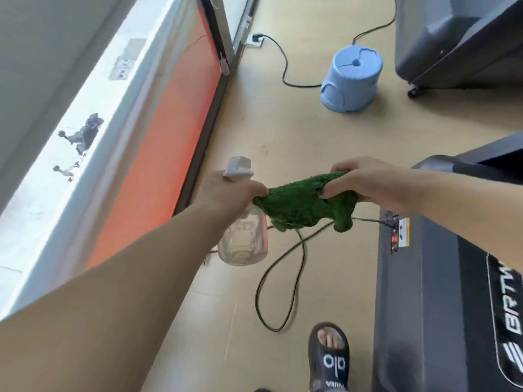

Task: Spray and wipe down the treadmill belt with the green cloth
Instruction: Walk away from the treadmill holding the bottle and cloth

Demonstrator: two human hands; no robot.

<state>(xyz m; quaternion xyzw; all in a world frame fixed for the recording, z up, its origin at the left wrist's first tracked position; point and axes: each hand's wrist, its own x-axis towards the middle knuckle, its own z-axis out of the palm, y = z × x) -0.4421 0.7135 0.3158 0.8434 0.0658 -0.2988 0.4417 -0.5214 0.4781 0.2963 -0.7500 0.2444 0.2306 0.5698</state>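
My left hand (226, 193) grips the neck of a clear spray bottle (243, 239) with a white trigger head, and its fingertips also pinch one end of the green cloth (302, 205). My right hand (365, 182) clutches the other end, so the fluffy cloth hangs stretched between both hands above the floor. The dark grey treadmill (424, 292) stands at the right, its front motor cover with white lettering under my right forearm. The belt itself is out of view.
A black power cable (283, 278) loops on the wooden floor from the treadmill's switch panel (399, 233). An upturned blue plastic stool (351, 77) stands further ahead, another dark machine (458, 38) at top right. A glass window wall runs along the left. My sandalled foot (329, 355) is below.
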